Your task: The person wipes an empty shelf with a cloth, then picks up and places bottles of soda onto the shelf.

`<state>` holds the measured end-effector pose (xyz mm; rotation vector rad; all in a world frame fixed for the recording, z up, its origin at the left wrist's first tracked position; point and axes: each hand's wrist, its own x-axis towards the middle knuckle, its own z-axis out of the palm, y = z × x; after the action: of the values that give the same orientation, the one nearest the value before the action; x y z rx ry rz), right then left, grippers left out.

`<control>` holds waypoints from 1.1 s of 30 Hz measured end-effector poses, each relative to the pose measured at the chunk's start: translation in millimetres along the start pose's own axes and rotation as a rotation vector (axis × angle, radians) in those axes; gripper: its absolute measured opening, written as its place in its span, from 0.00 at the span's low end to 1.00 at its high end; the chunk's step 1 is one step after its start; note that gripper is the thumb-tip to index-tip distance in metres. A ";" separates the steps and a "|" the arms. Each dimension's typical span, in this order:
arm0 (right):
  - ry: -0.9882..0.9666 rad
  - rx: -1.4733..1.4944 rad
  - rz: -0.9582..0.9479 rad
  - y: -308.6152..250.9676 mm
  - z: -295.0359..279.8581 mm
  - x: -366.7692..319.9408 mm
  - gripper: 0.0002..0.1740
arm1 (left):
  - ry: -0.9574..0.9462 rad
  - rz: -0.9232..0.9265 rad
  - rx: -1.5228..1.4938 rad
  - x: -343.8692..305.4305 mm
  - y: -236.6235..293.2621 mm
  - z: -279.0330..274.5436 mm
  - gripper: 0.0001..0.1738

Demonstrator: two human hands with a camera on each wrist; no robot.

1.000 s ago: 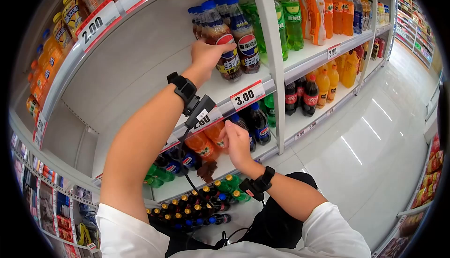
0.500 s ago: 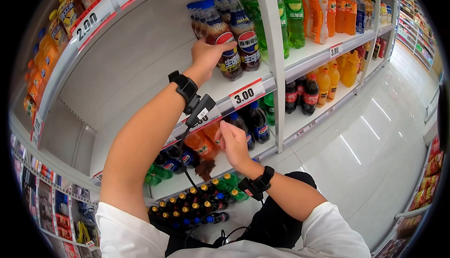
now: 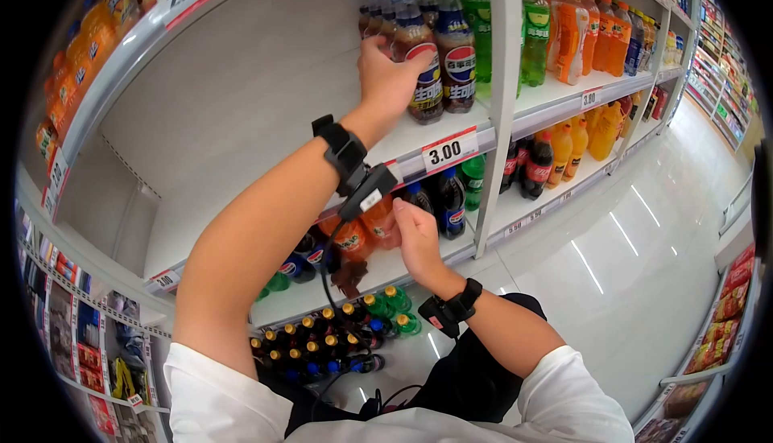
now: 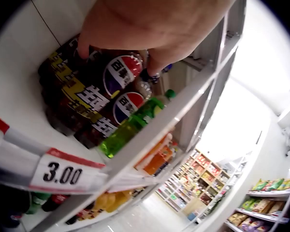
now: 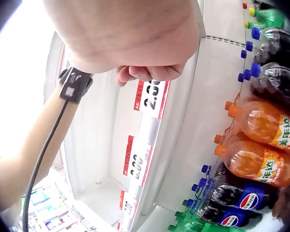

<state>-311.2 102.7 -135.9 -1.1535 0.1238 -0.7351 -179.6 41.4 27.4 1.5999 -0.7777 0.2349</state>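
Observation:
My left hand (image 3: pixel 386 81) grips a Pepsi cola bottle (image 3: pixel 426 87) with a blue cap, standing at the front of a white shelf. The thumb lies across the bottle's front and the other fingers reach round its far left side, partly hidden. Right beside it stands a matching cola bottle (image 3: pixel 460 69); in the left wrist view the two labels (image 4: pixel 122 75) sit close together under the hand. My right hand (image 3: pixel 419 242) hovers lower, before the lower shelf's front, with loosely curled fingers (image 5: pixel 154 72) and nothing in them.
A white upright post (image 3: pixel 501 65) divides the shelf, with green soda bottles (image 3: pixel 535 32) and orange ones beyond it. Below the shelf edge's 3.00 tag (image 3: pixel 449 152) are large orange soda bottles (image 5: pixel 261 162). Several dark bottles (image 3: pixel 314 345) with yellow caps stand low near my legs.
The head view has swung, so shelf and bottles appear further right and higher. My left hand stays on the same cola bottle; my right hand stays loosely curled near the lower shelf.

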 end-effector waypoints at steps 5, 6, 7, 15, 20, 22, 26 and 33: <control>-0.020 -0.131 -0.014 0.6 -1.8 -3.9 0.26 | -0.332 0.021 -0.416 -114.3 42.3 -92.7 0.23; -0.007 -0.130 -0.036 0.8 0.1 -3.7 0.25 | -0.339 -0.067 -0.486 -142.4 44.5 -116.3 0.20; 0.006 -0.133 -0.047 3.2 4.4 -6.8 0.25 | -0.341 -0.167 -0.557 -170.5 38.4 -142.3 0.18; -0.042 -0.490 0.017 21.0 -6.8 -16.2 0.23 | 0.057 -0.573 -0.319 -316.1 -109.7 -273.8 0.07; -0.180 -0.749 0.134 60.2 -27.9 -16.1 0.25 | 0.219 -0.807 -0.472 -347.1 -151.3 -300.0 0.08; -0.276 -0.968 0.219 76.2 -35.2 -19.7 0.24 | 0.210 -0.799 -0.529 -348.9 -157.1 -308.1 0.08; -0.419 -1.250 0.442 113.6 -59.8 -19.2 0.20 | 0.251 -0.803 -0.516 -351.5 -156.7 -320.0 0.09; -0.620 -1.586 0.538 171.1 -124.9 -30.1 0.23 | 0.383 -0.690 -0.529 -349.8 -149.6 -356.8 0.09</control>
<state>-311.0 57.0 -345.0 -2.6314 0.5172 0.4228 -252.2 495.7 -218.4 1.1775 0.0403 -0.1568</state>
